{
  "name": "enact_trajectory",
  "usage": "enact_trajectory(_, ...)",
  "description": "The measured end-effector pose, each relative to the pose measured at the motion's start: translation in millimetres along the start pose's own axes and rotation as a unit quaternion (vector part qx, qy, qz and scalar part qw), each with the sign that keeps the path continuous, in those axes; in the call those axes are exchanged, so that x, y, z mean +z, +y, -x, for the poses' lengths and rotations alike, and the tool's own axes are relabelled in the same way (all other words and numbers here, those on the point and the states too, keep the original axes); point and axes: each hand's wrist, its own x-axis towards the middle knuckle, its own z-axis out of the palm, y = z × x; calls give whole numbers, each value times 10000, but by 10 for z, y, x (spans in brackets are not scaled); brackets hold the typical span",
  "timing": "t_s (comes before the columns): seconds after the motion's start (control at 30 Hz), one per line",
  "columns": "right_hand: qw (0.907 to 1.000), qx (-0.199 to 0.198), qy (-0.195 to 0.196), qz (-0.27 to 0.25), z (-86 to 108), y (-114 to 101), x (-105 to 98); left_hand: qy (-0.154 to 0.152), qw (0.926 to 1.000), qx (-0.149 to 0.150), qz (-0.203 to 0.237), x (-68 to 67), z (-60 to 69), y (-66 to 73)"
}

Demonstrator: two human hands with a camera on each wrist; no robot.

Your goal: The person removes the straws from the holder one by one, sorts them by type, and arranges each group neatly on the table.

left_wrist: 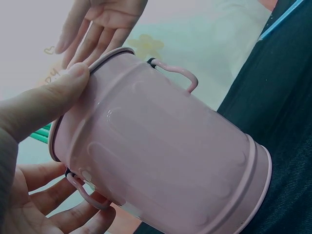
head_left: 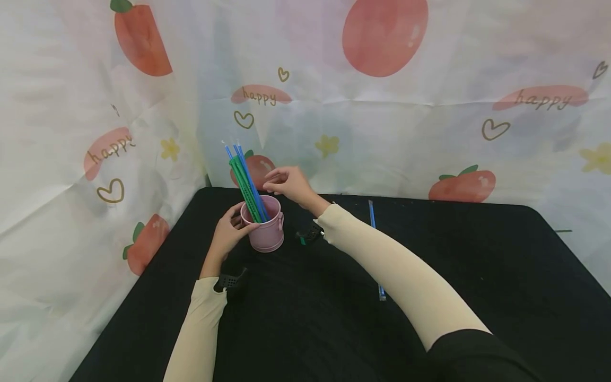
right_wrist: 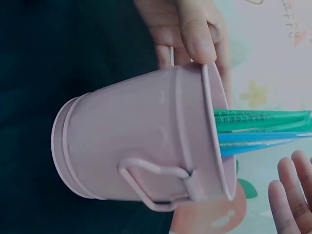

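A small pink metal bucket (head_left: 267,240) with side handles stands upright on the black tabletop. My left hand (head_left: 226,234) holds it at the rim, thumb on the near side and fingers round the far left. Green plastic-wrapped sticks (head_left: 245,191) and blue ones (head_left: 251,179) lean to the left inside the bucket; their lower ends are hidden. Just right of the sticks, above the rim, is my right hand (head_left: 292,185), fingers loosely bent with nothing in them. In the right wrist view its fingertips (right_wrist: 287,195) are apart from the blue sticks (right_wrist: 258,141).
A blue wrapped stick (head_left: 372,215) lies on the black tabletop (head_left: 477,254) to the right, partly covered by my right forearm. A small green piece (head_left: 303,241) shows beside the right wrist strap. A patterned cloth (head_left: 391,132) hangs behind and at the left.
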Motion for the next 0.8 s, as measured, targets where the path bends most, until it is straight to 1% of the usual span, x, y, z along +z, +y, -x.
enact_trajectory(0.2, 9999, -3, -106, 77, -34, 34, 100, -50, 10000, 22, 36, -3, 6, 4)
enact_trajectory(0.3, 9999, -20, -161, 16, -50, 53, 142, -135, 9998, -71, 129, -8, 39, 95)
enact_trajectory(0.4, 9998, -36, -187, -76, -63, 62, 179, -143, 9997, -121, 143, -6, 38, 98)
enact_trajectory(0.43, 9997, -21, -194, -123, -67, 62, 191, -143, 9997, -143, 130, -5, 36, 96)
enact_trajectory(0.53, 9995, 43, -233, -206, -76, 52, 230, -83, 9999, -67, 20, -2, 2, 7)
enact_trajectory(0.63, 9993, 108, -306, -205, -79, 32, 267, -65, 10000, -31, -15, -9, -3, -5)
enact_trajectory(0.8, 9992, 105, -380, -112, -75, 2, 301, -51, 10000, 13, 1, -10, 3, -12)
